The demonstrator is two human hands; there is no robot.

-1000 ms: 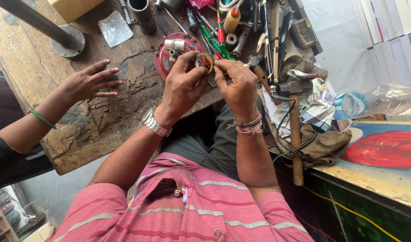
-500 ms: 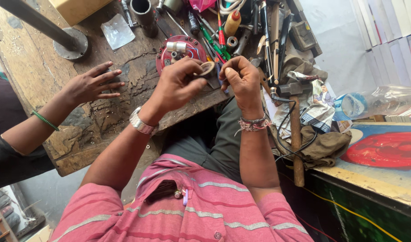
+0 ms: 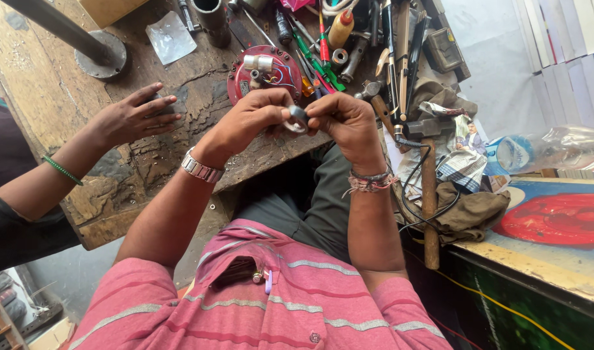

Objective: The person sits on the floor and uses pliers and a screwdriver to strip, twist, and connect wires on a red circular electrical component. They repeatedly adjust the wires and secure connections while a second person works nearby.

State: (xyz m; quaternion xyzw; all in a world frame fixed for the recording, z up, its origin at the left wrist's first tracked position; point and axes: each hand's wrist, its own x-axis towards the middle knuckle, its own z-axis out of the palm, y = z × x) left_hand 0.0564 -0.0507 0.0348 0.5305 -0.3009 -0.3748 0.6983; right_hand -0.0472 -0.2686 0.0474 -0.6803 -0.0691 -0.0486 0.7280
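While both hands, left hand [image 3: 248,123] and right hand [image 3: 345,120], pinch a small ring-shaped part [image 3: 297,118] just below the red motor housing [image 3: 264,74], it's not refitted; housing sits open, wires exposed.

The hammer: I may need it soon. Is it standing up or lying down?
Lying down. The hammer rests flat on the cluttered workbench, head away from the person, wooden handle over the near edge.

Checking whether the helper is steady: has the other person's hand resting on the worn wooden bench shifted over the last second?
No. The other person's hand stays flat on the worn wooden bench, left of the round red metal plate.
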